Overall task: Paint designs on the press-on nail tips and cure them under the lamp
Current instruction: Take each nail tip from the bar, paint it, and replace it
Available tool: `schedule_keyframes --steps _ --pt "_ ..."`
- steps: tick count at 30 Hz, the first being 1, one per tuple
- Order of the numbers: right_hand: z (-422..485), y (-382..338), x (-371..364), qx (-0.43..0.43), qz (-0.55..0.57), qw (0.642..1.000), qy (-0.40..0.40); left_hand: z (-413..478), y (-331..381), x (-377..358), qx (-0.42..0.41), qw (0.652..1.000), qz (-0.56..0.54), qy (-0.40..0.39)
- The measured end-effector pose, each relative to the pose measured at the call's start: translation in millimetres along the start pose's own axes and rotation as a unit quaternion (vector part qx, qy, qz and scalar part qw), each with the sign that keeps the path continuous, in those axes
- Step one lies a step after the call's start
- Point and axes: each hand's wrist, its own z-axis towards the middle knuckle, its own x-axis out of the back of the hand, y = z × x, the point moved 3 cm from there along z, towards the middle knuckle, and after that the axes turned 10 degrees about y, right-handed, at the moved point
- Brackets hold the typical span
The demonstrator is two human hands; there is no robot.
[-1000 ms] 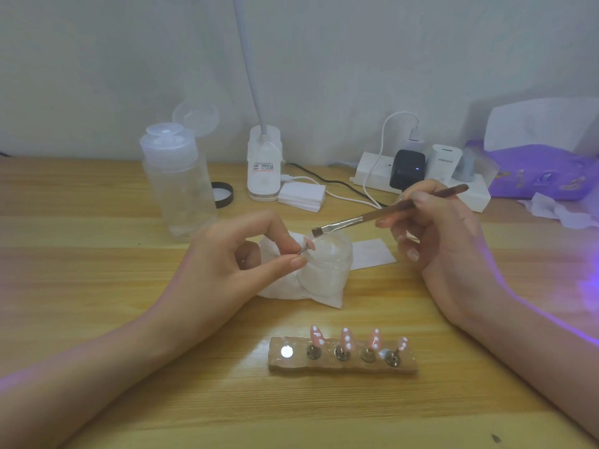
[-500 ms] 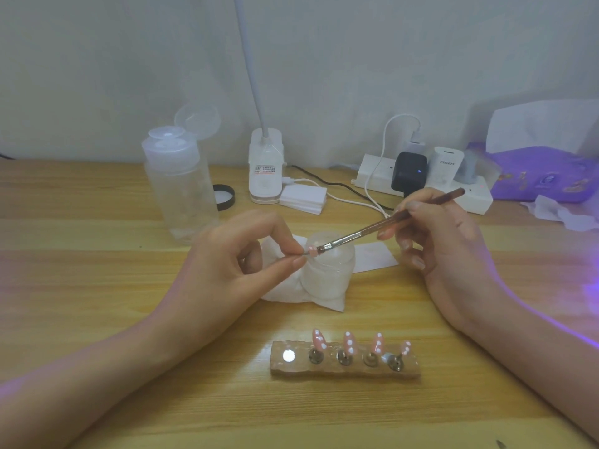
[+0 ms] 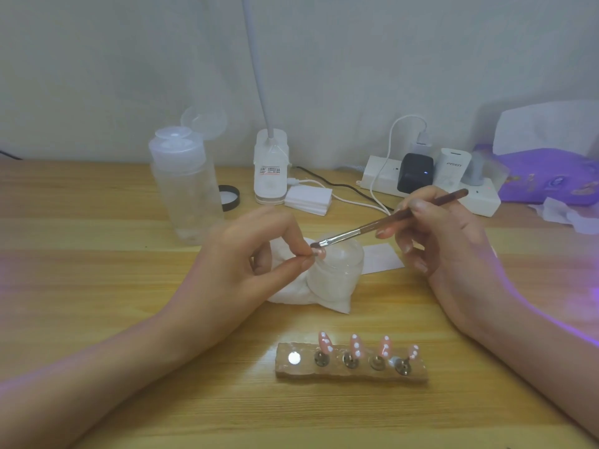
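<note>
On the pale wooden table [image 3: 97, 286], near its front edge, a rough brownish holder block [image 3: 351, 372] carries four white-dotted pink nail tips [image 3: 356, 346]. Behind it, before a frosted white jar [image 3: 337, 270], the left hand [image 3: 240, 267] pinches a small pink nail tip [image 3: 319, 252], and the right hand [image 3: 447, 251] grips a slim brown-handled flat brush [image 3: 389, 220] like a pen, bristles touching that tip. I'd say brace both wrists and use short, light strokes, staying clear of the pinching fingers.

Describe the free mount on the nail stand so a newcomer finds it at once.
On the wooden table, nearest the camera, lies a brown stand with five round metal mounts in a row. The free mount is the leftmost: bare and glaring white, while its four neighbours each carry a pink tip with white dots.
</note>
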Motion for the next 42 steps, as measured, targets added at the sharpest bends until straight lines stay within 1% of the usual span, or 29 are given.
schedule_keyframes --steps 4,6,8,10,12,14,16,17,20,22,24,25,28,29,32,33,35,37,39,41,42 --pt "1.8 1.4 4.4 -0.017 0.015 0.999 0.039 -0.6 -0.3 0.2 0.004 1.000 0.009 0.002" --pt "1.1 -0.3 2.5 -0.007 0.026 0.999 0.018 -0.7 0.3 0.1 0.003 1.000 0.012 0.008" --pt "-0.1 -0.2 0.4 0.001 0.010 1.000 -0.001 -0.9 0.5 0.1 0.006 1.000 0.012 0.011" --pt "0.8 1.5 1.9 -0.009 -0.001 1.000 0.019 -0.5 0.0 0.2 0.009 1.000 0.010 0.014" --pt "2.0 1.8 4.3 -0.020 0.017 0.999 0.042 -0.1 -0.3 0.2 0.008 1.000 0.012 0.014" --pt "1.7 0.0 3.0 -0.010 0.031 0.999 0.028 -0.4 -0.8 0.1 0.010 1.000 0.011 0.012" --pt "0.6 -0.2 0.5 0.001 0.015 1.000 0.004 -0.9 -1.4 0.5 0.015 1.000 0.004 0.012" --pt "0.5 0.4 0.2 -0.001 0.006 1.000 0.006 -1.0 -1.6 0.7 0.018 1.000 -0.002 0.012" --pt "2.1 2.0 4.5 -0.011 0.011 0.999 0.045 -1.0 -1.9 0.5 0.024 1.000 -0.015 0.007" --pt "1.3 -0.6 3.5 0.002 0.019 0.999 0.042 -0.9 -2.5 0.4 0.028 0.999 -0.020 0.007" --pt "-0.2 -1.3 0.8 0.017 0.005 1.000 0.019 -1.1 -2.5 0.8 0.030 0.999 -0.023 0.008" --pt "-0.5 -0.7 0.7 0.016 -0.004 1.000 0.020 -1.2 -2.1 0.9 0.028 0.999 -0.021 0.008" --pt "1.5 1.5 4.8 -0.002 -0.001 0.999 0.054 -1.1 -0.5 0.7 0.020 1.000 -0.017 0.007" --pt "1.5 0.5 4.6 -0.001 0.009 0.999 0.052 -1.0 -0.5 0.6 0.021 1.000 -0.019 0.008" --pt "0.1 -1.5 1.0 0.016 0.009 1.000 0.012 -1.3 -1.3 0.5 0.022 1.000 -0.020 0.009" --pt "-0.3 -0.7 0.4 0.016 -0.001 1.000 0.011 -1.4 -1.4 0.5 0.023 0.999 -0.021 0.008" --pt "0.8 1.9 2.8 0.003 -0.010 0.999 0.034 -1.4 -1.3 0.5 0.022 1.000 -0.021 0.006" --pt "1.5 1.5 4.4 -0.003 0.010 0.999 0.050 -1.4 -1.0 0.4 0.020 1.000 -0.020 0.006" --pt "1.1 -0.8 2.5 0.011 0.030 0.999 0.029 -1.5 -1.3 0.2 0.022 0.999 -0.023 0.004" --pt "0.1 -0.8 0.3 0.018 0.021 1.000 0.007 -1.9 -2.0 0.6 0.024 0.999 -0.022 0.003" --pt "0.2 0.1 0.8 0.013 0.010 1.000 0.012 -2.1 -2.4 0.5 0.027 0.999 -0.022 0.004"
